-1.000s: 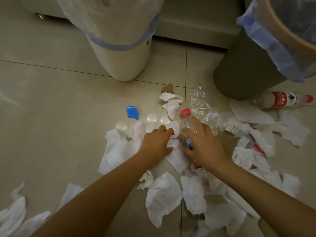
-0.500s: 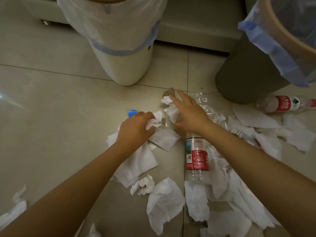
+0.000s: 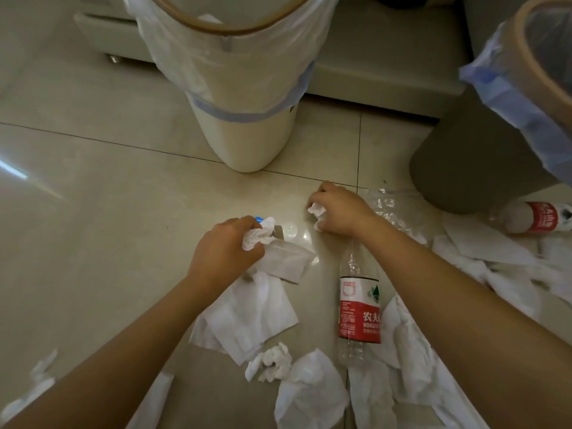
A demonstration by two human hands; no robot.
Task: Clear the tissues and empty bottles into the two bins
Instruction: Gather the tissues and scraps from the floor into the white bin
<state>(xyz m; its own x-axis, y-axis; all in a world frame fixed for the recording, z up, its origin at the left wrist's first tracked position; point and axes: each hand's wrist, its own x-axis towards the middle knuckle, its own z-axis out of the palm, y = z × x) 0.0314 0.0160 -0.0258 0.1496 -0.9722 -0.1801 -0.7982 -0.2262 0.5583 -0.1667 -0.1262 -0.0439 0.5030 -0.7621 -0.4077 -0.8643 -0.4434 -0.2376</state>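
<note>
My left hand (image 3: 224,249) grips a bunch of white tissues (image 3: 272,258) just above the floor, sheets hanging below it. My right hand (image 3: 339,212) has curled round a crumpled tissue (image 3: 317,212) near the tile joint. An empty bottle with a red label (image 3: 359,308) lies under my right forearm. A second red-labelled bottle (image 3: 535,216) lies at the far right. A cream bin (image 3: 244,88) with a clear liner stands ahead; a dark bin (image 3: 470,150) with a blue-edged liner stands at the right.
Several loose tissues (image 3: 309,394) litter the floor near me and to the right (image 3: 483,246). Crumpled clear plastic (image 3: 393,209) lies beside my right hand. A small blue piece (image 3: 258,218) peeks out past my left hand. A cabinet base (image 3: 380,78) runs behind the bins.
My left hand has bunched up and lifted its tissues. My right hand left the bottle, reached forward and closed round the crumpled tissue. The view has shifted closer to the bins.
</note>
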